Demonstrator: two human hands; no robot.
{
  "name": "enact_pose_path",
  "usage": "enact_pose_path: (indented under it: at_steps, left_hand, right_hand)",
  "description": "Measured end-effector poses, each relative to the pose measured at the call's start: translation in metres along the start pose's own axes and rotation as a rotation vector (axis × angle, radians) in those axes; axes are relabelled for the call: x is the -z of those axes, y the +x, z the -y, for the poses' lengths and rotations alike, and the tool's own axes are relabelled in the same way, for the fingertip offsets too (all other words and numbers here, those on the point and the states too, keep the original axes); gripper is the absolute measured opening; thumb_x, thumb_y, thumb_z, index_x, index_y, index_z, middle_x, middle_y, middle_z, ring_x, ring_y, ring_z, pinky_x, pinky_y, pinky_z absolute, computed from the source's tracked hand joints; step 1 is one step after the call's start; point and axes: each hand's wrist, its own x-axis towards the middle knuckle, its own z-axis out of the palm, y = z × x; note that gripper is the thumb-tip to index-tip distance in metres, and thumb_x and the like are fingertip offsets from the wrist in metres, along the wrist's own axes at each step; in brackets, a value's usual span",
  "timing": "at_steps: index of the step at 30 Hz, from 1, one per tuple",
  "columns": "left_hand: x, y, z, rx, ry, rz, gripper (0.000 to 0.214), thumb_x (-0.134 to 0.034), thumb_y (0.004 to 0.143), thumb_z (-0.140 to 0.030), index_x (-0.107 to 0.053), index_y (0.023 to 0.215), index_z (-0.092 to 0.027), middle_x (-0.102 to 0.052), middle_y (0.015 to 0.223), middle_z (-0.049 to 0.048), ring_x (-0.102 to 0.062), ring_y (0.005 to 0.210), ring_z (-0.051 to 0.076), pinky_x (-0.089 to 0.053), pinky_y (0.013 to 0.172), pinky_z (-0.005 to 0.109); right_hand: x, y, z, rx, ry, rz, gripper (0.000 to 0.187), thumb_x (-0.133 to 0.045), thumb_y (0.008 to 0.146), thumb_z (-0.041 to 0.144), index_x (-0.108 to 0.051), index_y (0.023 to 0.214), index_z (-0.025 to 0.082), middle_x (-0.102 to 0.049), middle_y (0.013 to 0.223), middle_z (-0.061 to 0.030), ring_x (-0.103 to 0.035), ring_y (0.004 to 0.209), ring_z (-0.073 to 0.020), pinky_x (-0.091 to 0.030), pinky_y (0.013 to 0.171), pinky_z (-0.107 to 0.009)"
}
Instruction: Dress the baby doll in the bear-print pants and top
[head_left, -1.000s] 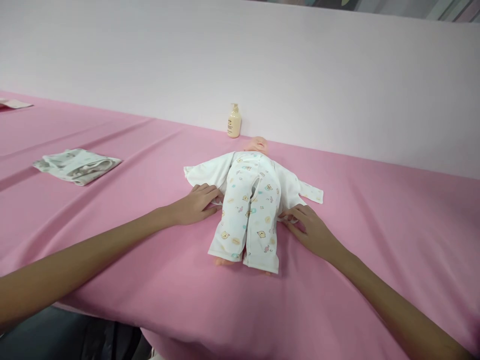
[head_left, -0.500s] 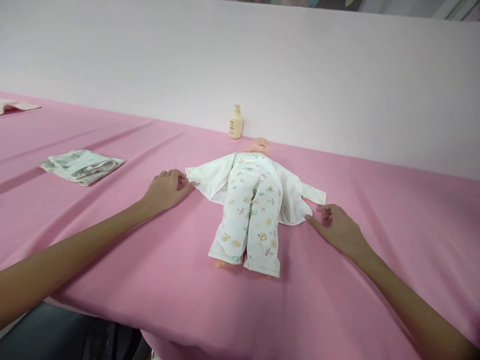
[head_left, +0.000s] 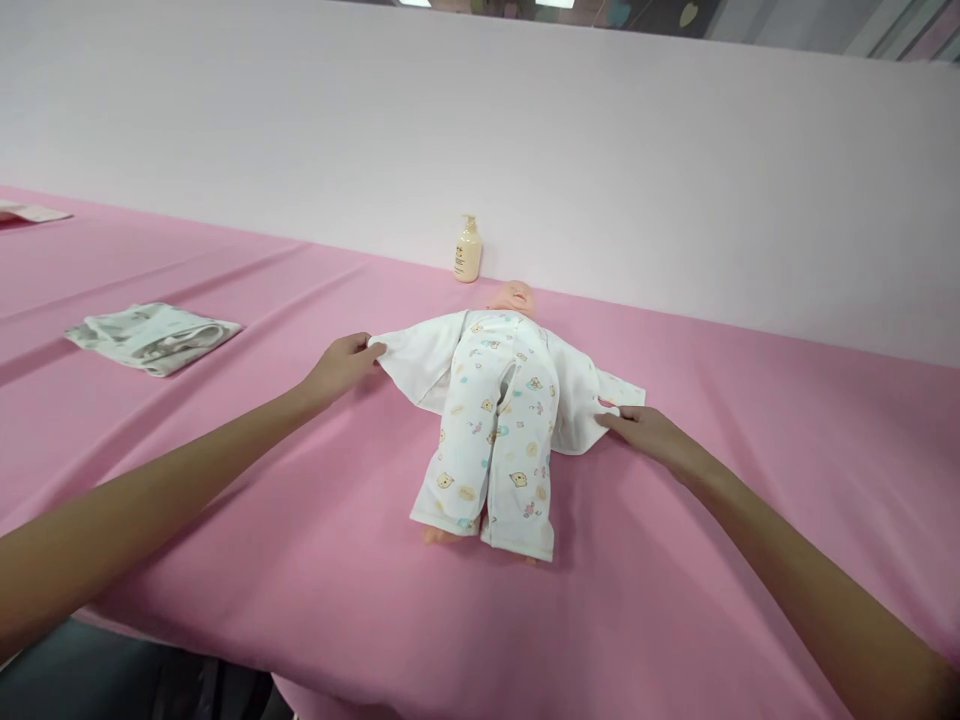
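Bare arms (head_left: 176,490) extended forward, well apart, both hands (head_left: 339,370) pinching

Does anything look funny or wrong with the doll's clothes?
Yes: the patterned trousers reach almost to the chin of the doll, oddly high for trousers, with a gap between their legs. The white top is spread out sideways, its edges pinched by the left hand and right hand. I see nothing spilled.

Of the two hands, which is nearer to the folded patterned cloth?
The left hand, holding one side of the white top; the right hand holds the opposite side, farther from that cloth.
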Motion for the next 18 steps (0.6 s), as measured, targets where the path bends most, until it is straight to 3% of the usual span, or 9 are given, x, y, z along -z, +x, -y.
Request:
enact_pose_path:
  at_steps: [3, 6, 8, 10, 12, 14, 18]
  left_hand:
    - [0.0, -0.005, -0.028, -0.047, -0.168, -0.077, 0.027, -0.059, 0.098, -0.032, -0.049, 0.075, -0.02, -0.051, 0.073, 0.0009, -0.051, 0.073, 0.016, -0.042, 0.07, 0.029]
    - [-0.021, -0.009, -0.064, -0.254, -0.232, -0.094, 0.021, -0.059, 0.095, -0.035, -0.051, 0.082, -0.021, -0.054, 0.077, 0.0003, -0.053, 0.072, 0.017, -0.04, 0.065, 0.027]
    - [-0.045, -0.011, -0.088, -0.451, -0.206, -0.024, 0.02, -0.058, 0.095, -0.036, -0.048, 0.084, -0.022, -0.054, 0.077, -0.0006, -0.054, 0.072, 0.017, -0.041, 0.065, 0.027]
    - [-0.07, -0.015, -0.104, -0.669, -0.027, 0.135, 0.023, -0.062, 0.093, -0.033, -0.043, 0.083, -0.023, -0.053, 0.075, -0.0017, -0.051, 0.069, 0.016, -0.038, 0.065, 0.028]
    - [-0.087, -0.019, -0.109, -0.831, 0.189, 0.282, 0.027, -0.065, 0.091, -0.027, -0.041, 0.081, -0.023, -0.054, 0.073, -0.0017, -0.048, 0.068, 0.017, -0.034, 0.065, 0.03]
    - [-0.091, -0.025, -0.105, -0.907, 0.298, 0.35, 0.025, -0.065, 0.092, -0.023, -0.042, 0.081, -0.023, -0.056, 0.074, -0.0006, -0.05, 0.07, 0.018, -0.035, 0.066, 0.031]
    - [-0.073, -0.034, -0.086, -0.894, 0.194, 0.476, 0.019, -0.063, 0.104, -0.036, -0.059, 0.093, -0.021, -0.064, 0.085, 0.0022, -0.057, 0.082, 0.02, -0.043, 0.077, 0.032]
  right_hand:
    - [0.007, -0.01, 0.016, 0.168, 0.276, -0.051, 0.042, -0.073, 0.085, 0.056, -0.051, 0.073, 0.023, -0.06, 0.078, -0.0048, -0.054, 0.073, -0.0204, -0.049, 0.069, -0.034]
    - [0.005, -0.021, 0.051, 0.396, 0.44, -0.097, 0.031, -0.069, 0.089, 0.051, -0.058, 0.087, 0.023, -0.06, 0.085, -0.0035, -0.054, 0.079, -0.0199, -0.049, 0.074, -0.033]
    - [-0.008, -0.023, 0.079, 0.556, 0.362, -0.104, 0.025, -0.067, 0.091, 0.047, -0.061, 0.093, 0.022, -0.064, 0.094, -0.0045, -0.056, 0.085, -0.0209, -0.048, 0.076, -0.033]
    - [-0.025, -0.022, 0.101, 0.757, 0.112, -0.086, 0.022, -0.066, 0.092, 0.041, -0.057, 0.087, 0.021, -0.063, 0.093, -0.0051, -0.054, 0.084, -0.0205, -0.045, 0.076, -0.034]
    - [-0.042, -0.021, 0.111, 0.931, -0.139, 0.007, 0.026, -0.066, 0.094, 0.037, -0.05, 0.08, 0.021, -0.06, 0.09, -0.0051, -0.051, 0.083, -0.0203, -0.043, 0.076, -0.035]
    - [-0.052, -0.025, 0.109, 1.011, -0.264, 0.08, 0.03, -0.066, 0.1, 0.038, -0.05, 0.081, 0.021, -0.061, 0.091, -0.0053, -0.052, 0.086, -0.0211, -0.044, 0.079, -0.037]
    - [-0.052, -0.035, 0.087, 0.975, -0.116, 0.122, 0.023, -0.062, 0.111, 0.045, -0.067, 0.106, 0.023, -0.07, 0.11, -0.0062, -0.061, 0.103, -0.0227, -0.05, 0.093, -0.039]
